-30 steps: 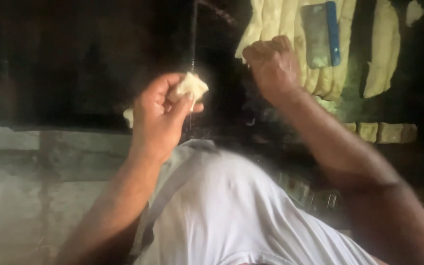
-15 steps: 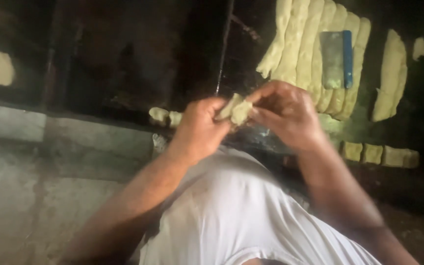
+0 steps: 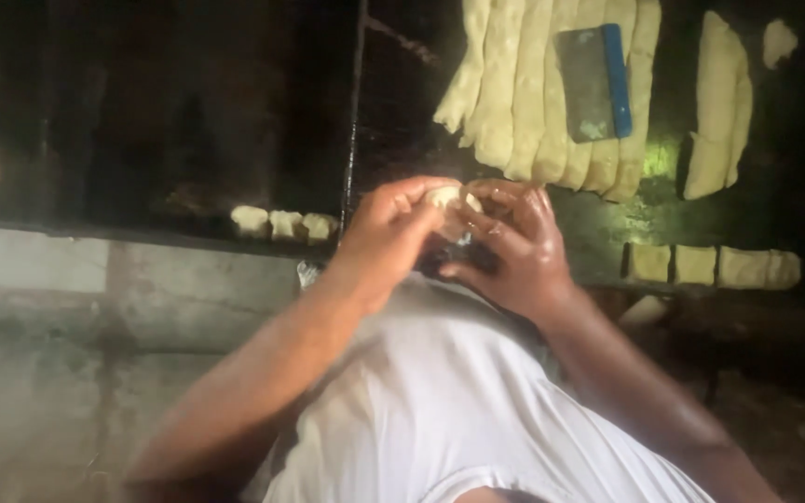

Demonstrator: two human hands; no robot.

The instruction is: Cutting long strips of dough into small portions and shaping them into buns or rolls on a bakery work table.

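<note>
Both my hands meet in front of my white shirt over the edge of a dark work surface (image 3: 188, 140). My left hand (image 3: 388, 233) and my right hand (image 3: 514, 251) are closed together around one small pale piece of dough (image 3: 447, 198), which shows between the fingertips. Most of the piece is hidden by the fingers. Three small cut dough pieces (image 3: 283, 224) lie on the surface just left of my left hand.
Long pale dough strips (image 3: 524, 93) lie side by side at the top, with a blue-handled scraper (image 3: 593, 79) resting on them. More dough strips (image 3: 717, 112) and cut squares (image 3: 710, 265) sit to the right. A grey concrete wall (image 3: 95, 307) runs below the surface.
One second ago my hands were apart, the left holding the dough and the right a raised fist. They came together on the dough; now both press it between the fingers.
</note>
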